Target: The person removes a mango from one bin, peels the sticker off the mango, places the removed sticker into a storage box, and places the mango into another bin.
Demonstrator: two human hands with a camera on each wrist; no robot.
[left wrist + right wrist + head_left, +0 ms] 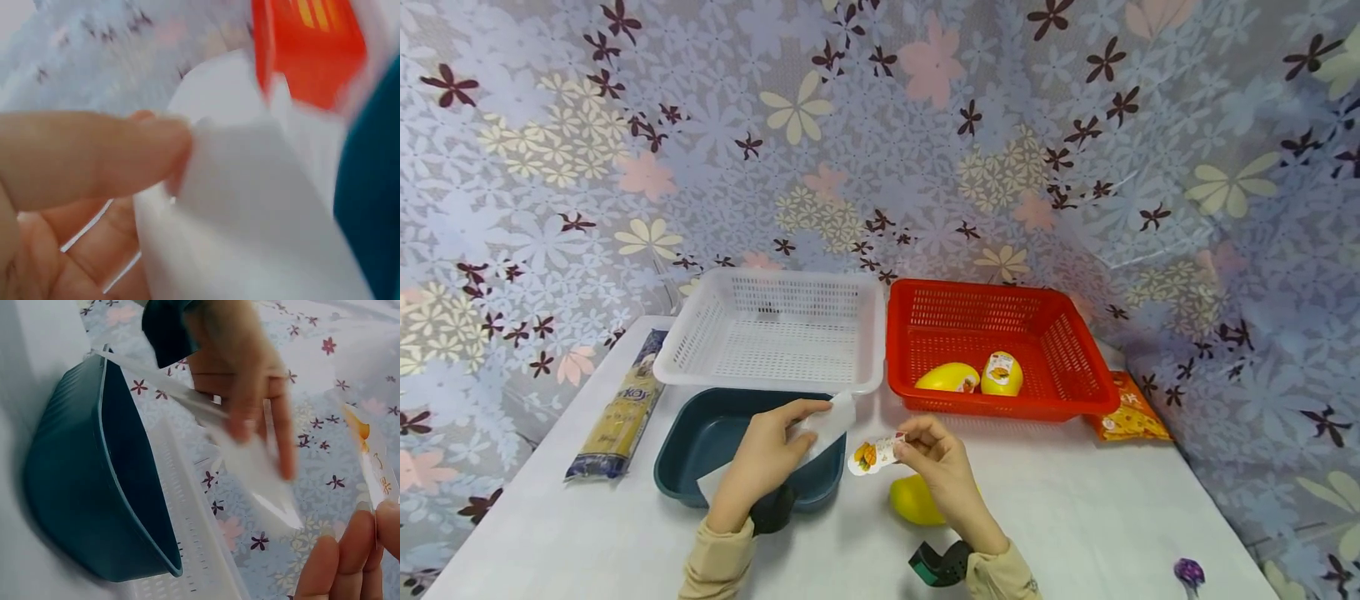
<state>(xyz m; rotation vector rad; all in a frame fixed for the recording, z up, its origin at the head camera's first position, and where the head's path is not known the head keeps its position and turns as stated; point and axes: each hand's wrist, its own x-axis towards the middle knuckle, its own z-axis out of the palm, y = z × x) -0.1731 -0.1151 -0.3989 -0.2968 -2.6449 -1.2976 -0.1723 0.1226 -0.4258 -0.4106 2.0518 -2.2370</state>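
My left hand (763, 458) pinches a white paper sheet (829, 427) between thumb and fingers, above the dark teal basin (662, 457). The sheet (250, 206) looks blank and slightly bent in the left wrist view. Just to the right, my right hand (946, 471) pinches a small label sticker (867, 457) with a mango picture by its edge. In the right wrist view the sticker (374, 464) stands nearly edge-on, apart from the sheet. Below my right hand a yellow mango (916, 502) lies on the white table, partly hidden by that hand.
A red basket (1000, 405) at the back right holds two yellow mangoes with labels. A white basket (767, 381) stands at its left, behind the basin. A pasta packet (623, 417) lies far left, an orange snack bag (1131, 412) right, and a purple-topped object (1189, 572) front right.
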